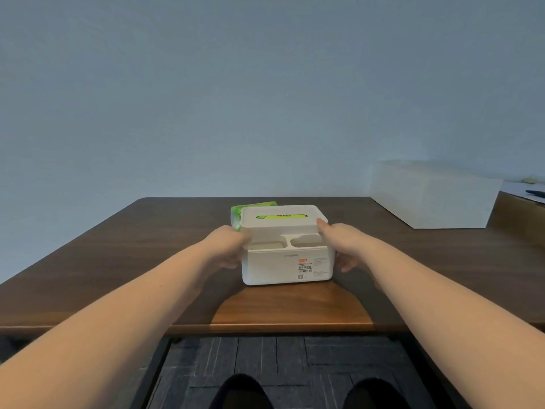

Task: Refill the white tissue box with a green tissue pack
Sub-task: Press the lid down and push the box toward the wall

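The white tissue box (272, 268) stands on the dark wooden table (118, 255) in front of me, its label facing me. Green shows through the slot of its white lid (280, 224). A green tissue pack (239, 212) sticks out behind the box at its back left corner. My left hand (228, 246) grips the box's left side near the lid. On the opposite side my right hand (342, 246) holds the box, thumb up at the lid's corner. Two shallow open compartments lie at the box's front, between my hands.
A large white box (433, 196) sits at the table's back right. Beyond it is a lighter wooden surface (519, 211) with a dark object on it. The table's near edge is close to me, with dark floor and my knees below.
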Demonstrator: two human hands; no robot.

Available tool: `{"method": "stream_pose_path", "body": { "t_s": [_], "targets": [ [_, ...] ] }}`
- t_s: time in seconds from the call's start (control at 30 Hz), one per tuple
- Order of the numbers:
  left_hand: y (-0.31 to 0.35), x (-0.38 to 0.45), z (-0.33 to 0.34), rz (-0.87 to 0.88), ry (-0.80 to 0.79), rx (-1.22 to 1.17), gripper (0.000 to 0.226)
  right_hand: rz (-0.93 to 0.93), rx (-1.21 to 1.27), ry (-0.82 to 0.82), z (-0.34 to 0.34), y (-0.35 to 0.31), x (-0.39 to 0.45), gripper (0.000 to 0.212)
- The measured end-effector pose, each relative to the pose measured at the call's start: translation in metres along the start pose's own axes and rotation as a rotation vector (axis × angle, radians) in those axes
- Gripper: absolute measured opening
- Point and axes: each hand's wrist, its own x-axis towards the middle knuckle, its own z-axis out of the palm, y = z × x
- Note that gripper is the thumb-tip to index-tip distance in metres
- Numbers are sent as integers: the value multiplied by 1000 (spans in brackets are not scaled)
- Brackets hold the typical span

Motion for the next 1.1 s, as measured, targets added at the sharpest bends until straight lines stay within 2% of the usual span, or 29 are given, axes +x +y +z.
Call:
{"method": "stream_pose_path", "body": {
  "t_s": [0.07,0.17,0.37,0.57,0.63,0.77,0.9,1.03,1.1],
  "targets": [
    [1,-3,2,-23,43,124,12,-15,53,-3,-1,1,1,58],
    [5,-7,9,-8,139,292,22,-28,62,-1,-7,2,-1,30],
    [11,-1,17,63,276,389,30,10,196,-80,-11,6,-1,17],
    [34,8,36,127,189,418,30,32,255,65,-24,15,19,19],
    [44,21,45,149,204,453,29,48,237,102,-35,22,27,12],
    [64,50,69,209,249,479,28,63,234,197,-58,38,47,24],
    [81,86,97,272,236,445,25,89,251,316,-81,52,73,11],
    [98,123,127,290,260,455,30,104,223,417,-104,64,105,24],
    [107,143,144,292,254,453,31,114,183,473,-116,69,121,20]
  ]
}}
